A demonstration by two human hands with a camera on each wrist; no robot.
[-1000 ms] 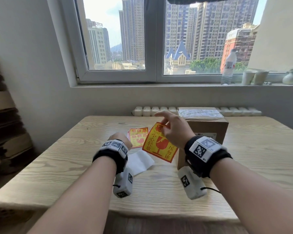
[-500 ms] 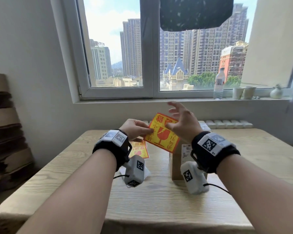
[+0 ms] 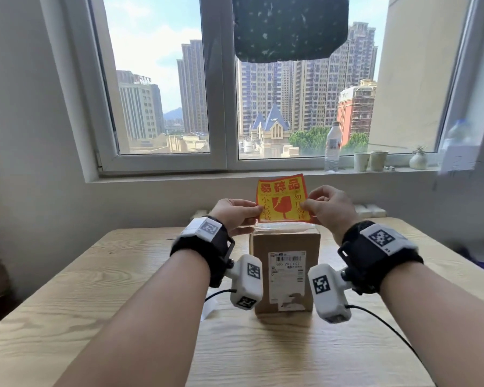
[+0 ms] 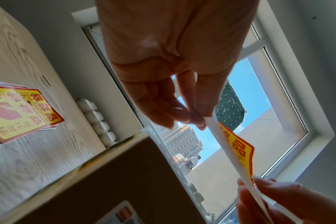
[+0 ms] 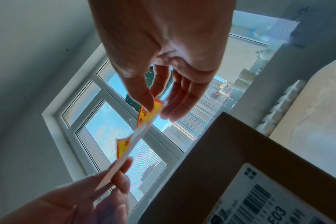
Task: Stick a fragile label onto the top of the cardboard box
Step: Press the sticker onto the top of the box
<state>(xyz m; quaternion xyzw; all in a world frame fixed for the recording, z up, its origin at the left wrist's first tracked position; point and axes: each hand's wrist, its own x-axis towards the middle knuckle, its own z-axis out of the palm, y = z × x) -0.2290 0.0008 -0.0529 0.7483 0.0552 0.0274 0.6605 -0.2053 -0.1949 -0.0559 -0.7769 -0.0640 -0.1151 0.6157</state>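
Note:
A yellow and red fragile label (image 3: 282, 199) hangs upright in the air just above the cardboard box (image 3: 285, 247), printed face toward me. My left hand (image 3: 235, 212) pinches its left edge between thumb and fingertips, and my right hand (image 3: 326, 206) pinches its right edge. The brown box stands on the wooden table (image 3: 95, 303) with a white shipping label (image 3: 287, 272) on its near side. In the left wrist view the label (image 4: 238, 153) shows its white back, the box (image 4: 113, 178) below it. In the right wrist view the label (image 5: 142, 125) is edge-on beside the box (image 5: 211, 159).
A stack of further fragile labels (image 4: 19, 112) lies on the table left of the box. A white strip of rounded blocks (image 4: 95, 119) sits along the table's far edge. On the windowsill stand a water bottle (image 3: 333, 146), two cups (image 3: 370, 160) and a small vase (image 3: 418, 160).
Both hands rose and moved right with the label to above the box. The left hand took hold of the label's left edge, and the label turned from tilted to upright.

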